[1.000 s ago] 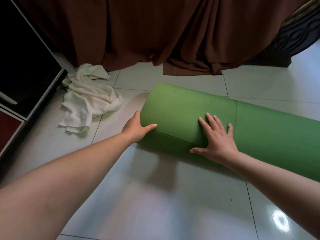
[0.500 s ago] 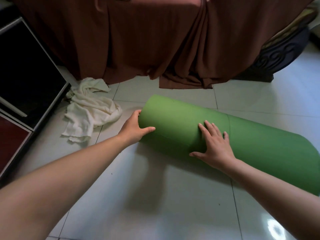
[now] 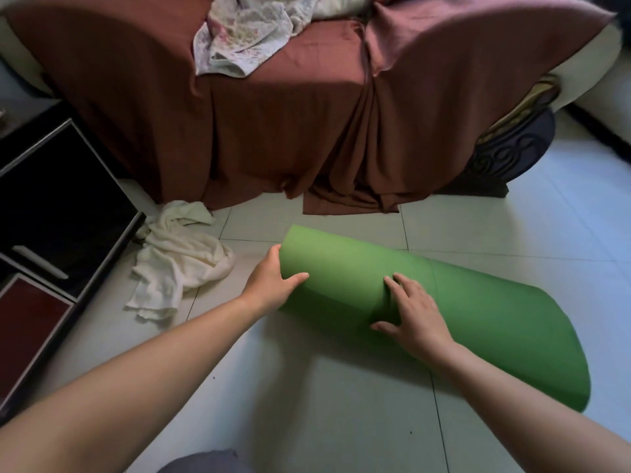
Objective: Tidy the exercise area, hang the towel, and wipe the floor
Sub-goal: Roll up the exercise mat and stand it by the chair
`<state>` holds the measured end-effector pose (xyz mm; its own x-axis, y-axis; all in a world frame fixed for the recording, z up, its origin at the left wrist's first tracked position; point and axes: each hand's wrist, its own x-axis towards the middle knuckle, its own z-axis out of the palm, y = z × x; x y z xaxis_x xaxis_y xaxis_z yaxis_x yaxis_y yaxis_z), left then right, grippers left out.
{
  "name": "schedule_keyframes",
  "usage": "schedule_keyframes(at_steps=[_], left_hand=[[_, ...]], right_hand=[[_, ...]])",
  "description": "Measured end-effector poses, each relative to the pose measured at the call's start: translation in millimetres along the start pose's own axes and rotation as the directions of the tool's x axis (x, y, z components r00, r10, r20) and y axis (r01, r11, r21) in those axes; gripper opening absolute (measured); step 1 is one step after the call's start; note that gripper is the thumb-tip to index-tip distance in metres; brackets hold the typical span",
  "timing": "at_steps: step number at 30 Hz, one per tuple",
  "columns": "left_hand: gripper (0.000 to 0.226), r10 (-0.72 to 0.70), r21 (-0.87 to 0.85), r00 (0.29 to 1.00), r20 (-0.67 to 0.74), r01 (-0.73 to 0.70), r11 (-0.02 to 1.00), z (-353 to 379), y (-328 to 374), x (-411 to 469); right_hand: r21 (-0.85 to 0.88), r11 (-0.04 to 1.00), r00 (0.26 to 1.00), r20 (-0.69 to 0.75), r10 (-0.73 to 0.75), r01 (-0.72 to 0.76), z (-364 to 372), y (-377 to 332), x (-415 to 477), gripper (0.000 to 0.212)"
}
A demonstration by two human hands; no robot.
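Observation:
A green exercise mat (image 3: 478, 302), rolled into a thick tube, lies on the white tiled floor (image 3: 324, 404), running from centre to lower right. My left hand (image 3: 269, 285) grips the roll's left end, thumb across the front and fingers hidden behind the end. Farther along, my right hand (image 3: 413, 315) rests on top of the roll near its middle, fingers bent over the curve and thumb spread toward me. A crumpled white towel (image 3: 174, 264) lies on the floor to the left of the mat, apart from both hands.
A sofa under a brown cover (image 3: 273, 114) stands just behind the mat, with a floral cloth (image 3: 246, 35) on its seat. A black and red cabinet (image 3: 51, 206) lines the left side next to the towel. Something grey (image 3: 205, 462) shows at the bottom edge.
The view has pulled back and up, showing the sofa seat and the mat's right end. Both hands stay on the same spots of the roll; my right fingers bend more.

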<state>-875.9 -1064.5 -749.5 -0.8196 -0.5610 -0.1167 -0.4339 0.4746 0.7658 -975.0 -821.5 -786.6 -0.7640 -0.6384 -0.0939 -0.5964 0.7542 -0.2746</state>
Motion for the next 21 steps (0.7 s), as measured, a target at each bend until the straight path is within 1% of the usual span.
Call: schedule_keyframes(at_steps=[3,5,8,10,13,17,21], left_hand=[[0.057,-0.044,-0.081,0.998,-0.046,0.04,0.996,2.7,3.4,-1.7],[0.057,-0.035,-0.116,0.998,-0.054,0.029,0.993,0.0,12.1,-1.3],[0.057,0.02,-0.102,0.999,-0.041,-0.024,0.994,-15.7,37.0,0.5],[0.056,0.042,-0.078,0.999,-0.034,-0.044,0.996,-32.7,58.2,-1.5],[0.058,0.051,-0.043,0.999,0.017,-0.051,0.998,-66.9,93.6,-13.7],[0.064,0.058,0.01,0.992,0.112,-0.059,0.998,-119.5,143.3,-41.9],[0.061,0.102,0.117,0.975,0.197,-0.127,0.985,-168.5,200.7,-69.7]], right_hand=[[0.001,1.0,1.0,0.011,-0.014,0.014,-5.7,1.3,0.9,0.094],[0.013,1.0,1.0,0.007,-0.008,0.008,-17.0,2.8,1.4,0.096],[0.039,0.999,1.0,0.004,-0.006,0.006,-42.4,2.5,2.5,0.097],[0.092,0.996,1.0,0.02,0.0,-0.002,-62.4,-3.6,1.4,0.095],[0.188,0.981,0.996,0.079,0.033,-0.047,-100.1,-24.7,-5.0,0.09],[0.255,0.965,0.989,0.148,0.019,-0.056,-166.6,-63.4,-13.9,0.086],[0.311,0.949,0.986,0.164,-0.005,-0.047,-239.3,-104.2,-25.6,0.084]])
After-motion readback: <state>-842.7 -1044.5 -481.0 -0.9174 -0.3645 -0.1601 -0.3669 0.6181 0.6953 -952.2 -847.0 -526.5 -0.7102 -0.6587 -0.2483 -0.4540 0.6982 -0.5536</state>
